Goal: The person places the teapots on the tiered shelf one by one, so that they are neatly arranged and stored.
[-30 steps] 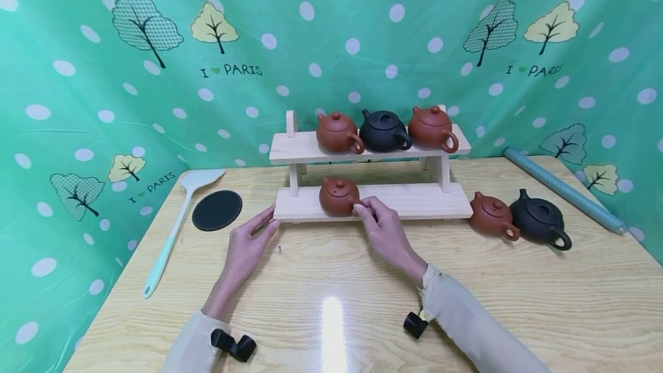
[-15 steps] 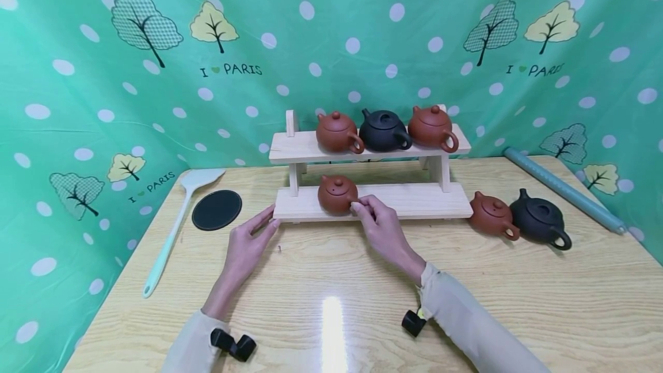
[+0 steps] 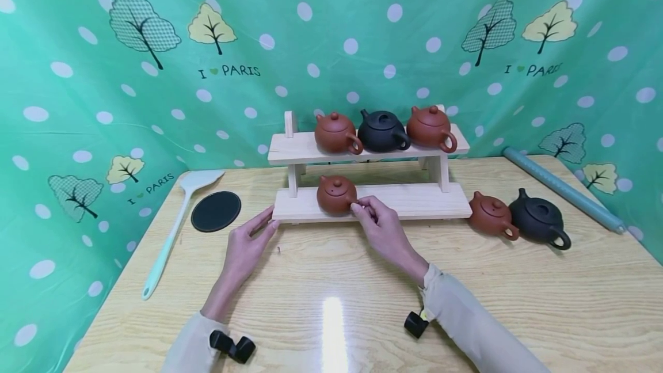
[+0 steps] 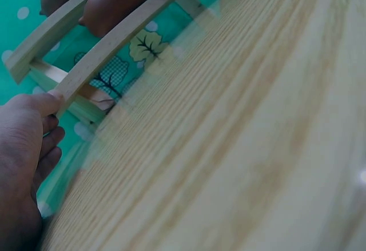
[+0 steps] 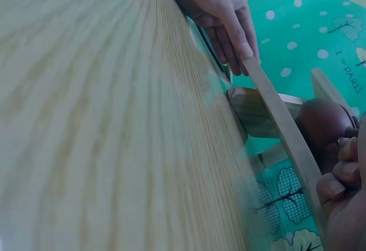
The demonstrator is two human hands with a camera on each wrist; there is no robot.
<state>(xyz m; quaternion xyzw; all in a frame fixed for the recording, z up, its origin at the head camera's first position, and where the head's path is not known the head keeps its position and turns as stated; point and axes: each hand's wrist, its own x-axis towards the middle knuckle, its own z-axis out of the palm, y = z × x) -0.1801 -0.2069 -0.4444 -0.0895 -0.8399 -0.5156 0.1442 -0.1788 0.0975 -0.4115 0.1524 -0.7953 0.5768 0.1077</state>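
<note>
The held brown teapot (image 3: pixel 335 197) looks like unglazed clay, smooth and matt — so do the black teapots (image 3: pixel 536 222). The rack (image 3: pixel 416 201) is pale, smooth wood with a dull finish; the bench (image 3: pixel 311 269) is wood-grained and glossy — the sleeves (image 3: pixel 468 315) look like matt cloth.

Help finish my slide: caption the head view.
Right hand holds a brown teapot at the lower wooden shelf; left hand grips the shelf's end.

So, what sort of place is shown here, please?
Perhaps a staged tabletop set: a green printed cloth backs a wooden table, and a small shelf displays teapots.
</note>
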